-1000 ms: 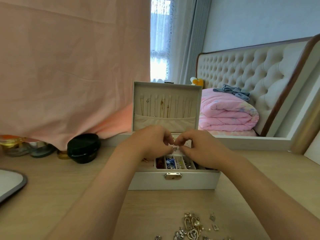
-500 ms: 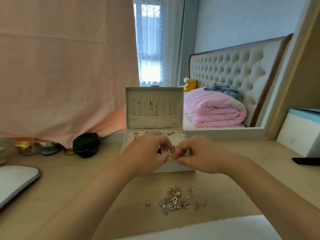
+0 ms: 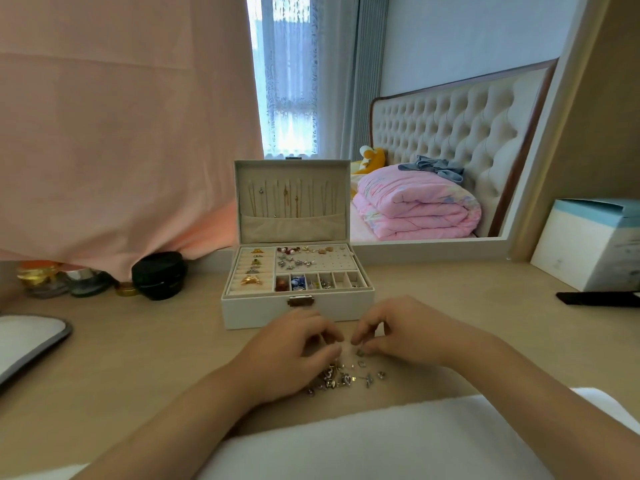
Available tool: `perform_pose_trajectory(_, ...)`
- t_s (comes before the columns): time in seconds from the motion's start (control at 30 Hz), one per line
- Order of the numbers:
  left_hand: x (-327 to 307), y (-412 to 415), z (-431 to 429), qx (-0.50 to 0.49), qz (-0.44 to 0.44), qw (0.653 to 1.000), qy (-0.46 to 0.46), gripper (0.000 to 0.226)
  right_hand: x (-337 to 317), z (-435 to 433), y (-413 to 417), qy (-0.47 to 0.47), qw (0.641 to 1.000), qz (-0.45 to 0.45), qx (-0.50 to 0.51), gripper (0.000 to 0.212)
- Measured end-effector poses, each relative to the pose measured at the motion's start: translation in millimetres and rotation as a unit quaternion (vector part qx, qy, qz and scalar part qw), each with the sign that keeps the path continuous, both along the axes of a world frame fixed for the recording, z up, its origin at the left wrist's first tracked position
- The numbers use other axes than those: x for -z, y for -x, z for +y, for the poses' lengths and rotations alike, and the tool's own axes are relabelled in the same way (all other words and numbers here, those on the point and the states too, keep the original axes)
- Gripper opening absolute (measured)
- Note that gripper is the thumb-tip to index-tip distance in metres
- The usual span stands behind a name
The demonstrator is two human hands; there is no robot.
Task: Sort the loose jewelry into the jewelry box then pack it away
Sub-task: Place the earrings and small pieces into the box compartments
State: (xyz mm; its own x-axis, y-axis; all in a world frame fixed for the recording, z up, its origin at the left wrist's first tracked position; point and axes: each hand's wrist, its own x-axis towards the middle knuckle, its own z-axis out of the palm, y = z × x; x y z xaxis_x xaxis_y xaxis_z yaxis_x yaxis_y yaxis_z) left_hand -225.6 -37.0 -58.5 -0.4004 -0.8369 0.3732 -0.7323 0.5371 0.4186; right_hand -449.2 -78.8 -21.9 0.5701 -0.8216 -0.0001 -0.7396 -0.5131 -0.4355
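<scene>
Wooden desk [image 3: 138, 358], head view: I see the jewelry box [image 3: 263, 311] standing open (lid upright) just behind both hands. Left hand [image 3: 291, 355] and right hand [image 3: 408, 336] curl their fingers over the loose jewelry [image 3: 345, 378]; I cannot tell whether either pinches a piece.

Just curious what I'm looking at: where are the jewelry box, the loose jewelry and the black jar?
jewelry box [image 3: 249, 310]: head view, bare white front wall, left of the clasp.
loose jewelry [image 3: 337, 379]: head view, middle of the heap on the table.
black jar [image 3: 157, 276]: head view, its dark side.
</scene>
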Motion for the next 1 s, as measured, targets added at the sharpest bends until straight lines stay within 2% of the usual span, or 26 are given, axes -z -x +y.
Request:
perform_pose_trajectory(0.17,6,-1,2,-0.025,0.066,0.997,-0.008,0.015,3,-1,-5,0.003,1.000,-0.024,-0.006,0.006)
perform_pose_trajectory(0.23,5,3,4,-0.025,0.074,0.997,0.002,0.019,4,0,-9,-0.014,0.996,-0.090,0.015,0.008)
perform_pose_trajectory(0.4,1,5,9,-0.037,0.102,0.994,0.013,0.021,3,8,-15,-0.135,0.959,-0.246,0.033,0.005)
perform_pose_trajectory(0.67,1,4,11,-0.049,0.155,0.987,0.013,0.017,3,18,-18,-0.213,0.933,-0.285,0.046,0.004)
perform_pose_trajectory(0.77,1,3,10,-0.049,0.149,0.987,0.017,0.019,-1,14,-13,-0.201,0.939,-0.277,0.037,0.009)
perform_pose_trajectory(0.9,1,1,9,-0.053,0.118,0.991,0.033,0.016,-7,7,2,-0.123,0.979,-0.159,0.044,0.013)
perform_pose_trajectory(1.0,2,2,8,-0.055,0.102,0.993,0.027,0.012,-7,6,6,-0.120,0.988,-0.089,0.030,0.016)
